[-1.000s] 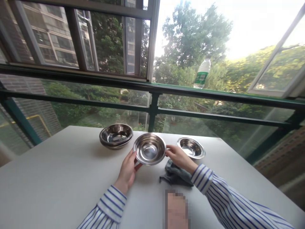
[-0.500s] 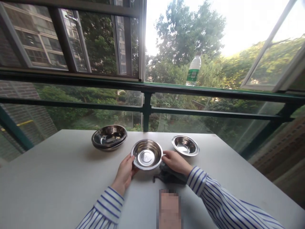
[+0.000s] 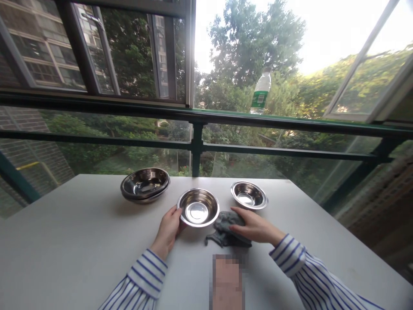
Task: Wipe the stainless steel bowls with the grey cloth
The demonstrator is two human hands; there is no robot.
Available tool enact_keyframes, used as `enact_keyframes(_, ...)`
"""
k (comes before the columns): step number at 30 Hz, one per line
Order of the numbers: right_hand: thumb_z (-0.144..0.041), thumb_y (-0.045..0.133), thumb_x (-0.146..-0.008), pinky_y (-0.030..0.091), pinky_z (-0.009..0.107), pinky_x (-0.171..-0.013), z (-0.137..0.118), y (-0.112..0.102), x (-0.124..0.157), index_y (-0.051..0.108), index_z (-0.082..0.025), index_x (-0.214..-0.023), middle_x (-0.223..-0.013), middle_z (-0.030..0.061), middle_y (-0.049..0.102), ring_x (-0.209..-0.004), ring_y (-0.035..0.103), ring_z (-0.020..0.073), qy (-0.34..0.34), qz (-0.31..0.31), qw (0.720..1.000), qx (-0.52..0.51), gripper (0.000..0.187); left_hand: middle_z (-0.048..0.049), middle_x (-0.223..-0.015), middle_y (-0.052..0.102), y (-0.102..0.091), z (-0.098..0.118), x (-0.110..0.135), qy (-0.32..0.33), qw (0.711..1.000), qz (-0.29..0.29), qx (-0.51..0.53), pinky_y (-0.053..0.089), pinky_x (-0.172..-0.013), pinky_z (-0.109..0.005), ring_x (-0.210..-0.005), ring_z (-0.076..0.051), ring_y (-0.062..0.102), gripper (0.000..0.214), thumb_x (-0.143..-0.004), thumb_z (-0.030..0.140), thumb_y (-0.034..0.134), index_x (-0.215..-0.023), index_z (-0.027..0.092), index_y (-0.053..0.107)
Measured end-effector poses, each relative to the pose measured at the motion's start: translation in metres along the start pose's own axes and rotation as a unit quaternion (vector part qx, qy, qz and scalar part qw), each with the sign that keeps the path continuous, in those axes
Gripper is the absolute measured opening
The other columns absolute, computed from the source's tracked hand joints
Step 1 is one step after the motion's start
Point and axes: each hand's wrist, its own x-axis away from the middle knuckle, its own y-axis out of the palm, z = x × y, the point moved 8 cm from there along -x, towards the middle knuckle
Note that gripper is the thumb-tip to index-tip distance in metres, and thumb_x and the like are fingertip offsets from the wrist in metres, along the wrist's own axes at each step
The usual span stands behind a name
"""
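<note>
Steel bowl (image 3: 198, 208) upright on worktop (image 3: 80, 241), rim pinched by left hand (image 3: 167, 230), probably so it won't slide. Right hand (image 3: 254, 227) flat and loose on grey cloth (image 3: 226, 224) right beside, nothing gripped.

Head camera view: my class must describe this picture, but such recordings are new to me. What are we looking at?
No machine here: a person wears one camera on the head, looking forward and down at their own two hands. On the white table are a stack of steel bowls, a middle bowl, a smaller bowl and a grey cloth. The left hand grips the middle bowl's edge; the right hand lies flat on the cloth. A water bottle stands on the railing behind.
</note>
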Motion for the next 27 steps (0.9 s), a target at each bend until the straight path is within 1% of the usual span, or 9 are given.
enact_keyframes(6, -0.017, 0.062, -0.066, 0.04, 0.04, -0.093, 0.005, 0.003, 0.004, 0.059, -0.017, -0.115, -0.115, 0.0114, 0.062, -0.107, 0.056, 0.0285, -0.003, 0.019, 0.999, -0.029, 0.05, -0.0087, -0.073, 0.069, -0.009, 0.005, -0.01, 0.058, 0.996, 0.006, -0.063, 0.046, -0.071, -0.029, -0.074, -0.019, 0.062, 0.017, -0.067, 0.021, 0.066, -0.08, 0.01, 0.07)
enact_keyframes(11, -0.014, 0.053, -0.069, 0.044, 0.04, -0.088, -0.002, -0.015, 0.009, 0.061, -0.017, -0.109, -0.104, 0.0091, 0.066, -0.098, 0.059, 0.0258, -0.022, 0.058, 0.995, -0.075, 0.041, -0.0138, -0.11, 0.063, -0.022, 0.033, 0.003, 0.152, 0.978, 0.089, -0.11, 0.042, -0.084, -0.031, -0.099, -0.024, 0.057, 0.036, -0.066, 0.024, 0.068, -0.1, 0.014, 0.064)
enact_keyframes(13, -0.016, 0.053, -0.071, 0.045, 0.039, -0.085, -0.006, -0.027, 0.012, 0.061, -0.018, -0.108, -0.103, 0.0074, 0.066, -0.095, 0.06, 0.0243, -0.029, 0.078, 0.991, -0.1, 0.038, -0.0109, -0.119, 0.059, -0.017, 0.049, 0.015, 0.202, 0.968, 0.091, -0.12, 0.04, -0.088, -0.028, -0.106, -0.022, 0.054, 0.037, -0.069, 0.026, 0.067, -0.105, 0.018, 0.062)
enact_keyframes(14, -0.018, 0.053, -0.073, 0.047, 0.038, -0.084, -0.008, -0.033, 0.013, 0.06, -0.019, -0.109, -0.103, 0.0068, 0.066, -0.094, 0.06, 0.0235, -0.034, 0.086, 0.989, -0.115, 0.037, -0.0102, -0.114, 0.062, -0.011, 0.054, 0.021, 0.218, 0.965, 0.079, -0.124, 0.041, -0.087, -0.028, -0.103, -0.022, 0.055, 0.035, -0.069, 0.027, 0.066, -0.103, 0.018, 0.063)
enact_keyframes(17, -0.025, 0.054, -0.075, 0.049, 0.035, -0.082, -0.019, -0.047, 0.015, 0.059, -0.02, -0.113, -0.107, 0.0067, 0.064, -0.097, 0.06, 0.0221, -0.053, 0.108, 0.981, -0.155, 0.038, -0.0105, -0.094, 0.069, 0.019, 0.064, 0.035, 0.23, 0.963, -0.015, -0.136, 0.047, -0.078, -0.03, -0.088, -0.024, 0.062, 0.03, -0.067, 0.03, 0.07, -0.092, 0.015, 0.069)
enact_keyframes(19, -0.027, 0.058, -0.075, 0.049, 0.034, -0.085, -0.03, -0.054, 0.013, 0.059, -0.02, -0.112, -0.11, 0.007, 0.064, -0.1, 0.059, 0.0219, -0.078, 0.115, 0.97, -0.201, 0.038, -0.0128, -0.105, 0.067, 0.051, 0.064, 0.044, 0.217, 0.956, -0.15, -0.129, 0.046, -0.083, -0.03, -0.098, -0.025, 0.06, 0.04, -0.065, 0.028, 0.073, -0.102, 0.014, 0.067)
enact_keyframes(23, -0.025, 0.065, -0.072, 0.049, 0.032, -0.085, -0.058, -0.056, 0.004, 0.062, -0.021, -0.107, -0.105, 0.0049, 0.066, -0.098, 0.06, 0.0196, -0.148, 0.094, 0.925, -0.336, 0.035, -0.0121, -0.12, 0.061, 0.095, 0.064, 0.058, 0.177, 0.925, -0.322, -0.095, 0.043, -0.09, -0.031, -0.109, -0.025, 0.056, 0.062, -0.062, 0.02, 0.076, -0.121, 0.019, 0.058)
enact_keyframes(25, -0.026, 0.067, -0.071, 0.049, 0.031, -0.085, -0.069, -0.055, -0.002, 0.063, -0.022, -0.105, -0.102, 0.0039, 0.067, -0.096, 0.061, 0.0188, -0.168, 0.09, 0.911, -0.367, 0.034, -0.0111, -0.108, 0.068, 0.107, 0.064, 0.058, 0.156, 0.915, -0.365, -0.074, 0.044, -0.087, -0.031, -0.099, -0.024, 0.061, 0.056, -0.063, 0.019, 0.075, -0.117, 0.018, 0.061)
enact_keyframes(27, -0.028, 0.067, -0.072, 0.049, 0.032, -0.085, -0.074, -0.056, -0.008, 0.063, -0.021, -0.103, -0.102, 0.0041, 0.067, -0.096, 0.061, 0.019, -0.178, 0.098, 0.907, -0.368, 0.033, -0.0097, -0.092, 0.072, 0.111, 0.064, 0.052, 0.142, 0.918, -0.364, -0.061, 0.046, -0.082, -0.031, -0.089, -0.024, 0.064, 0.043, -0.063, 0.02, 0.075, -0.105, 0.014, 0.068)
